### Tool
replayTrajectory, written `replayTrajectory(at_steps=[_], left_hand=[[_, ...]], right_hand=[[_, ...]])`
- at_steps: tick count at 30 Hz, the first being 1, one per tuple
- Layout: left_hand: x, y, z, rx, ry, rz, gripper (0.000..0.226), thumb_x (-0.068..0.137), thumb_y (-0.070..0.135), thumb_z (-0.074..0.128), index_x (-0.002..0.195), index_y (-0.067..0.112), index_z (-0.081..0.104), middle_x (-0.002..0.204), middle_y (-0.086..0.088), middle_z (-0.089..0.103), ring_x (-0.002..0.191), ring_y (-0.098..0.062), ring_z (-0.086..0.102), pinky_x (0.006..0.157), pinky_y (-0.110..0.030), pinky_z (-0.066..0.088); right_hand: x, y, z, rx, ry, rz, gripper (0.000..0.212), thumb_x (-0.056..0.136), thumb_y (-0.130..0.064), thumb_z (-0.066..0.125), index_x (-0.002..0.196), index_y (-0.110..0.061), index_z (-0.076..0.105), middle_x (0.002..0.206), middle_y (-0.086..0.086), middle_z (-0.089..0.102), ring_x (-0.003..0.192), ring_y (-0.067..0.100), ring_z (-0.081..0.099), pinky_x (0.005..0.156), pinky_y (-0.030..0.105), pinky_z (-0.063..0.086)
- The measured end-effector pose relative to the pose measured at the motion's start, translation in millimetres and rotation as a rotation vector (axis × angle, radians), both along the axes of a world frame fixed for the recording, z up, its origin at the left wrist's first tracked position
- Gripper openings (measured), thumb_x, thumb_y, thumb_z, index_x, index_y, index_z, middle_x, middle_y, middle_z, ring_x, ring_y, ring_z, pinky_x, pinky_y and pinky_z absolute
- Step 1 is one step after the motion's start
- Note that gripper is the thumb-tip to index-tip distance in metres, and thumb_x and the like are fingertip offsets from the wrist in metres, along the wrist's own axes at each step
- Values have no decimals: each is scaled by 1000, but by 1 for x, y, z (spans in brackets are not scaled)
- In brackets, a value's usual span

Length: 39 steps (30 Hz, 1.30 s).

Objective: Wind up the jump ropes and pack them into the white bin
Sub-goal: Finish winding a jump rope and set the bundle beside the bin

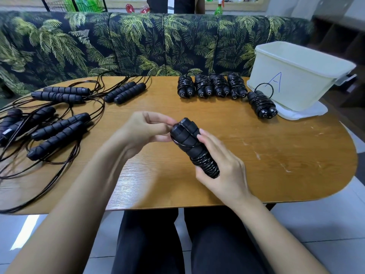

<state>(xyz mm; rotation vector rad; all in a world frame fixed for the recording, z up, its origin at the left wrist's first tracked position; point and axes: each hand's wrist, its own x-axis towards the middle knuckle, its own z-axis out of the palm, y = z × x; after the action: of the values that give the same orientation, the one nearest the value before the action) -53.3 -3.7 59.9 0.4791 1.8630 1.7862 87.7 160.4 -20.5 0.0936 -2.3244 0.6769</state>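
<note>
My right hand grips the lower end of a black jump rope bundle, two foam handles side by side with cord wound round them. My left hand pinches the cord at the bundle's top end. Several wound bundles stand in a row at the table's far edge, and one more wound bundle lies against the white bin, which is marked with a blue A and stands at the far right. Several unwound ropes with loose cords lie on the left.
The wooden table has a rounded right end. The bin stands on a white lid. A leaf-print sofa runs behind the table. My legs in dark trousers are under the front edge.
</note>
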Motion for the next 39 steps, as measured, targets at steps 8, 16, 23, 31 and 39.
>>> replayTrajectory(at_steps=[8,16,23,31,39], left_hand=[[2,3,-16,190,-268,-56,21,86,-6,54,79,6,70,80,-8,72,71,-14,68,67,-22,57],[12,5,-10,-463,743,12,37,94,32,55,73,6,71,82,-7,68,69,-16,56,66,-28,44],[8,17,-28,-362,481,30,35,98,28,52,87,1,70,70,-10,60,65,-11,50,66,-25,41],[15,54,-48,192,-20,478,15,91,25,64,89,11,67,85,-4,67,78,-10,63,67,-22,55],[15,61,-55,108,101,431,27,97,26,53,79,12,66,72,-1,62,66,-6,56,68,-26,52]], right_hand=[[-2,-2,4,36,56,-34,62,75,-22,68,135,-17,55,146,-10,47,96,18,66,79,30,55],[-5,3,-12,245,-34,-160,67,75,-24,67,140,-24,50,150,-18,39,73,18,57,56,31,55],[-12,8,-5,355,-59,-193,67,75,-24,66,140,-23,50,149,-16,42,71,23,54,55,32,53],[-26,-3,2,318,-90,-339,74,75,-28,71,144,-24,45,150,-15,41,72,23,52,57,32,51],[-24,-8,-6,300,-97,-378,82,71,-26,75,146,-24,41,151,-15,39,74,27,54,56,37,54]])
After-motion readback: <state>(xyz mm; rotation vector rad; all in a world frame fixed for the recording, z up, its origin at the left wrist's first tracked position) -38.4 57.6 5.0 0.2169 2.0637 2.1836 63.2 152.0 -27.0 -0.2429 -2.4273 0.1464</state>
